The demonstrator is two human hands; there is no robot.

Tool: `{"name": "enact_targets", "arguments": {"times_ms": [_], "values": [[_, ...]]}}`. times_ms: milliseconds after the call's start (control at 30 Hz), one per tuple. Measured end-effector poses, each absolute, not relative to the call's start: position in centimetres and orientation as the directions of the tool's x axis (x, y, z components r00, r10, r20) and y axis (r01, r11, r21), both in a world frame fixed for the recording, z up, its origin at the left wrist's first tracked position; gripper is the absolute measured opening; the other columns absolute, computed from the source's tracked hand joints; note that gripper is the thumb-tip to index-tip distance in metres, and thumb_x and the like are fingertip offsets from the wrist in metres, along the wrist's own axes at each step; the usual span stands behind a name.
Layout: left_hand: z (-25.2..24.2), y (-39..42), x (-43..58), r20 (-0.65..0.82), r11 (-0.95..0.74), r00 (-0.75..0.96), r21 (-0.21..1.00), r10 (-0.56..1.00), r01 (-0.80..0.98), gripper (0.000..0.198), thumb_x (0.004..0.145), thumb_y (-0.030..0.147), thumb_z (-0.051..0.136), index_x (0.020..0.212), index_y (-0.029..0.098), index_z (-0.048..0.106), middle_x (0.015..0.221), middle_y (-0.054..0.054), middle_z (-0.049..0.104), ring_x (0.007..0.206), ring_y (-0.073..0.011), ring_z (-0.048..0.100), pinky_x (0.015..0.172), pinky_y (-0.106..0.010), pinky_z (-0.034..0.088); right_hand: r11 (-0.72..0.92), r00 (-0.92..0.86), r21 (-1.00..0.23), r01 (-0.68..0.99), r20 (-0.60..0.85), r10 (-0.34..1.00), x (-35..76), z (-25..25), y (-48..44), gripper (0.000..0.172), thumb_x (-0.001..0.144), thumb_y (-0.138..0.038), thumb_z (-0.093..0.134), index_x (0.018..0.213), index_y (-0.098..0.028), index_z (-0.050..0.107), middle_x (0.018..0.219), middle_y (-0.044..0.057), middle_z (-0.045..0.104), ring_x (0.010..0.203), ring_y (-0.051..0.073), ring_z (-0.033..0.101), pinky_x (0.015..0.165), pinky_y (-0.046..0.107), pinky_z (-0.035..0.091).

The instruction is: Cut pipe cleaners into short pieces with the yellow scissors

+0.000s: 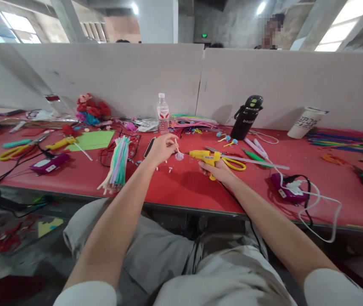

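My left hand (164, 148) pinches a thin pale stem, apparently a pipe cleaner, with a small fluffy lilac piece (179, 156) at its lower end, just over the red tabletop (171, 187). Wrapped round the handle of a yellow hot glue gun (205, 156) is my right hand (218, 171). The gun's nozzle points left and sits close to the lilac piece; whether they touch I cannot tell. A clear glue stick (272, 163) sticks out of the gun's back. Yellow-handled scissors (234, 165) lie behind my right hand, partly hidden. A bundle of pastel pipe cleaners (119, 163) lies left of my left forearm.
A water bottle (162, 114), a black flask (247, 118) and a white cup (306, 123) stand along the partition (120, 80). Purple power sockets (288, 189) with trailing cables lie at both sides. A phone (149, 147) is behind my left wrist. A person (269, 34) is beyond the partition.
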State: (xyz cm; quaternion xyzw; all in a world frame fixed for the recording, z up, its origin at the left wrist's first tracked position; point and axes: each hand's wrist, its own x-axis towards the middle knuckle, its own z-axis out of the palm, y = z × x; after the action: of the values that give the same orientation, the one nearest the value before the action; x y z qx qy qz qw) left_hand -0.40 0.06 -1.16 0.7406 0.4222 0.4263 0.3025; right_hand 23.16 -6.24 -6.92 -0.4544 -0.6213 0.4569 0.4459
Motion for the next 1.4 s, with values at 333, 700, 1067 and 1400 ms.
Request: {"name": "enact_targets", "arguments": {"times_ms": [333, 700, 1067, 1400], "values": [[-0.67, -0.64, 0.11, 0.38, -0.469, 0.29, 0.801, 0.878, 0.372, 0.023, 0.08, 0.02, 0.062, 0.102, 0.016, 0.061, 0.08, -0.004, 0.071, 0.074, -0.0166, 0.07, 0.076, -0.032, 0.058, 0.245, -0.259, -0.945, 0.219, 0.186, 0.948, 23.23, -7.1, -6.28, 0.034, 0.083, -0.051, 0.061, 0.077, -0.017, 0.059, 0.059, -0.002, 0.055, 0.051, 0.01, 0.05, 0.049, 0.023, 0.041], [-1.04, -0.19, -0.03, 0.385, -0.478, 0.319, 0.824, 0.866, 0.304, 0.024, 0.081, 0.022, 0.061, 0.104, 0.015, 0.06, 0.08, -0.005, 0.07, 0.073, -0.016, 0.07, 0.071, -0.029, 0.059, 0.217, -0.245, -0.94, 0.263, 0.153, 0.957, 23.17, -6.9, -6.36, 0.038, 0.08, -0.055, 0.062, 0.075, -0.018, 0.057, 0.058, -0.003, 0.052, 0.05, 0.009, 0.049, 0.046, 0.022, 0.039], [-1.39, 0.13, 0.02, 0.381, -0.477, 0.328, 0.829, 0.864, 0.293, 0.026, 0.081, 0.023, 0.062, 0.106, 0.016, 0.059, 0.08, -0.004, 0.07, 0.072, -0.0154, 0.07, 0.07, -0.029, 0.059, 0.225, -0.261, -0.938, 0.262, 0.155, 0.953, 23.07, -6.69, -6.56, 0.038, 0.082, -0.055, 0.06, 0.081, -0.018, 0.059, 0.055, -0.005, 0.047, 0.047, 0.008, 0.043, 0.045, 0.022, 0.036], [-1.03, -0.17, 0.15, 0.39, -0.477, 0.313, 0.832, 0.866, 0.285, 0.024, 0.08, 0.022, 0.061, 0.103, 0.015, 0.059, 0.079, -0.003, 0.07, 0.072, -0.0157, 0.07, 0.071, -0.028, 0.059, 0.215, -0.251, -0.938, 0.273, 0.147, 0.957, 23.06, -6.87, -6.5, 0.037, 0.081, -0.056, 0.06, 0.075, -0.019, 0.056, 0.054, -0.005, 0.046, 0.047, 0.009, 0.043, 0.044, 0.023, 0.036]]}}
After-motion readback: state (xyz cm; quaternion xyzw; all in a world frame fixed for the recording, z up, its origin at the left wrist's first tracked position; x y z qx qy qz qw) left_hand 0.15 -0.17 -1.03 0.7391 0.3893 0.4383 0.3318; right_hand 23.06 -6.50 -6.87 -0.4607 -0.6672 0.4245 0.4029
